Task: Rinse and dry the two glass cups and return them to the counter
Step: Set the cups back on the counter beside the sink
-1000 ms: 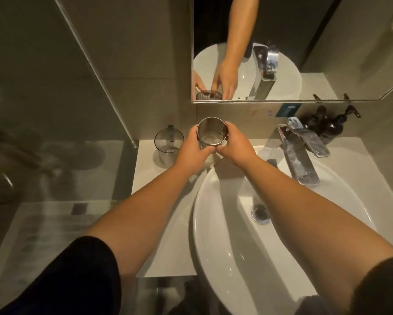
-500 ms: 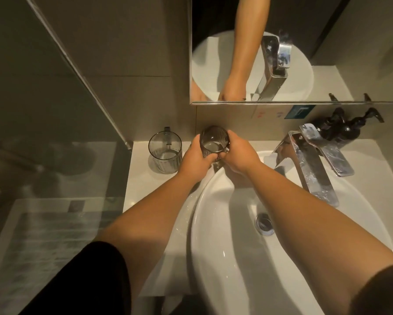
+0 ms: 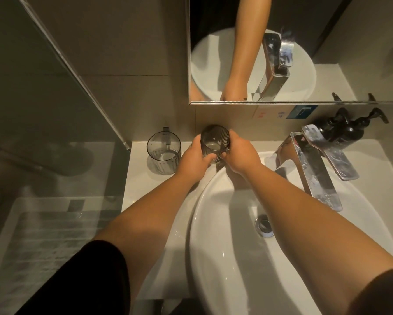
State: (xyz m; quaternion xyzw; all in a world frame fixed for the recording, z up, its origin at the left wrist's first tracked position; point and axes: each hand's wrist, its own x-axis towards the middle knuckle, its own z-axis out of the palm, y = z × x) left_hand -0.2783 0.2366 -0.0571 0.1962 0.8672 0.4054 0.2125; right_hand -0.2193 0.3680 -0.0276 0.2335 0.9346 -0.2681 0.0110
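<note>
A dark ribbed glass cup (image 3: 214, 142) stands upright between both hands, at the back of the white counter (image 3: 141, 189) just behind the basin's rim. My left hand (image 3: 193, 162) wraps its left side and my right hand (image 3: 241, 155) its right side. I cannot tell whether its base touches the counter. A second smoky glass cup with a handle (image 3: 164, 151) stands upright on the counter to the left, apart from my hands.
The white oval basin (image 3: 216, 258) with its drain (image 3: 264, 225) fills the lower right. A chrome faucet (image 3: 313, 169) rises at the right, with two dark pump bottles (image 3: 348, 130) behind it. A mirror (image 3: 327, 42) hangs above; a glass partition (image 3: 82, 83) stands left.
Both hands have lowered the ribbed cup toward the back of the counter, and the view has tilted down and closer.
</note>
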